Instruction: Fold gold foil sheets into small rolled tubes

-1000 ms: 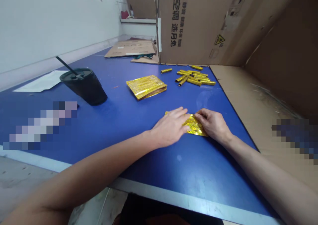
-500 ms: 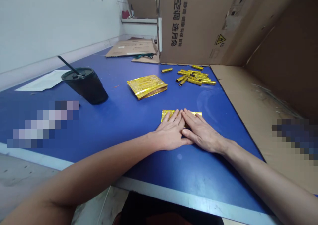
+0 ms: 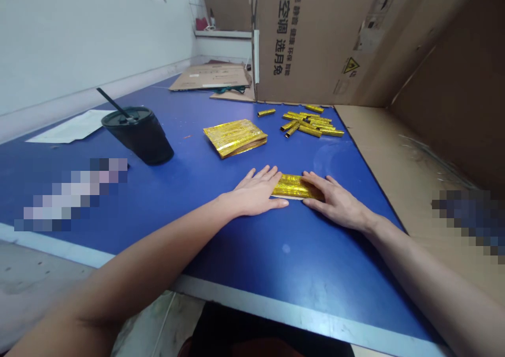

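Note:
A gold foil paper sheet [image 3: 295, 185] lies on the blue table between my two hands, a pale strip showing along its near edge. My left hand [image 3: 258, 191] rests flat over the sheet's left end, fingers stretched out and thumb pointing right. Over the right end lies my right hand [image 3: 335, 199], fingers extended and thumb apart, resting on the foil. Both hands cover the sheet's ends. Farther back sits a stack of gold foil sheets [image 3: 235, 136]. Several rolled gold foil tubes [image 3: 310, 127] are heaped behind my right hand, with a single gold tube [image 3: 266, 113] to their left.
A black cup with a straw [image 3: 144, 139] stands on the left of the blue table [image 3: 252, 257], beside a white paper [image 3: 69, 127]. Flat cardboard [image 3: 213, 77] lies at the back. A large cardboard box [image 3: 311, 41] rises behind the tubes, and cardboard [image 3: 379, 152] borders the right edge.
My hands were together over the middle of the foil sheet. They have slid apart, the left to the left and the right to the right, uncovering its middle.

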Available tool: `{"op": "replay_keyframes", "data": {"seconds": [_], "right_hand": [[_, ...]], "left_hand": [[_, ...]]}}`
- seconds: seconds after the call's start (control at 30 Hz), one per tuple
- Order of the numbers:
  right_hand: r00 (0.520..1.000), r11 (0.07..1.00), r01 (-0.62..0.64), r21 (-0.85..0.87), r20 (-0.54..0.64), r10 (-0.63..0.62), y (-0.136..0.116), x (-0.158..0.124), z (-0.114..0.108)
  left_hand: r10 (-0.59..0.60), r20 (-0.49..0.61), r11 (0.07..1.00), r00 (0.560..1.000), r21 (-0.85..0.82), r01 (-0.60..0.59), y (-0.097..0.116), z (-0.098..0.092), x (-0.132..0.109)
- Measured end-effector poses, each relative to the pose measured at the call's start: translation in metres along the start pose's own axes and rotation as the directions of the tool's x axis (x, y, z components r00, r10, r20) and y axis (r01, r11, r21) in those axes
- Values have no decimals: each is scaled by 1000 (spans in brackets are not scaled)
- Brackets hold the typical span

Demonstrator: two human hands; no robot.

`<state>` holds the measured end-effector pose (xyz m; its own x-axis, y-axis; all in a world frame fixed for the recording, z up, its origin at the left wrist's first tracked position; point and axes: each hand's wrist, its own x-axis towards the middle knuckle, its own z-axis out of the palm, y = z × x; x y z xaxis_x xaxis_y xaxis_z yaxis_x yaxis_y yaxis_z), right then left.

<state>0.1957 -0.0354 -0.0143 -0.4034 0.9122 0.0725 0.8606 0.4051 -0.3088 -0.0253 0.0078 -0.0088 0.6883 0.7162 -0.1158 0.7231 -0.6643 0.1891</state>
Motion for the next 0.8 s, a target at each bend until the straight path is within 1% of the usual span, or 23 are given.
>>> {"op": "replay_keyframes", "data": {"seconds": [0.1, 0.13, 0.17, 0.2, 0.23, 0.27, 0.3, 0.33, 0.37, 0.4, 0.47, 0.5, 0.57, 0.63, 0.8], "right_hand": [[997, 996, -13, 94, -76, 20, 1, 2, 0], [994, 991, -17, 136, -103, 31, 2, 2, 0], [990, 983, -20, 182, -133, 45, 2, 3, 0], [985, 973, -26, 228, -163, 65, 3, 3, 0], [979, 962, -35, 270, -186, 88, 3, 2, -1], [972, 952, -47, 304, -205, 113, 4, 2, -1], [965, 944, -59, 325, -223, 137, 4, 2, -2], [958, 941, -69, 332, -242, 156, 4, 2, -2], [951, 942, -75, 328, -261, 167, 4, 1, -3], [945, 945, -73, 320, -280, 168, 4, 1, -4], [936, 946, -67, 316, -308, 169, 3, 1, -6], [935, 942, -71, 329, -306, 177, 2, 2, -6], [934, 918, -97, 386, -282, 218, 2, 3, -7], [927, 881, -126, 457, -262, 269, 2, 4, -7], [888, 792, -172, 585, -256, 382, 8, 8, -5]], "left_hand": [[5, -38, 1000, 999, -10, -5, 0, -1, -1], [9, -85, 1000, 996, -6, -10, 1, -3, -1], [19, -164, 1000, 986, -2, -20, 3, -5, -2], [34, -268, 999, 963, 1, -35, 6, -7, -4], [55, -385, 998, 921, 6, -57, 10, -10, -6], [78, -498, 996, 863, 0, -90, 15, -12, -9], [97, -573, 992, 814, -8, -125, 19, -15, -12], [121, -606, 987, 786, -10, -161, 24, -17, -15], [164, -600, 978, 783, -4, -208, 28, -18, -17], [222, -567, 965, 794, 12, -261, 32, -19, -20], [318, -454, 943, 832, 61, -327, 37, -19, -23], [341, -389, 939, 856, 93, -332, 38, -18, -24], [331, -274, 941, 903, 162, -296, 40, -16, -25], [298, -203, 942, 933, 219, -254, 41, -14, -26], [273, -155, 936, 950, 269, -225, 37, -9, -25]]}}
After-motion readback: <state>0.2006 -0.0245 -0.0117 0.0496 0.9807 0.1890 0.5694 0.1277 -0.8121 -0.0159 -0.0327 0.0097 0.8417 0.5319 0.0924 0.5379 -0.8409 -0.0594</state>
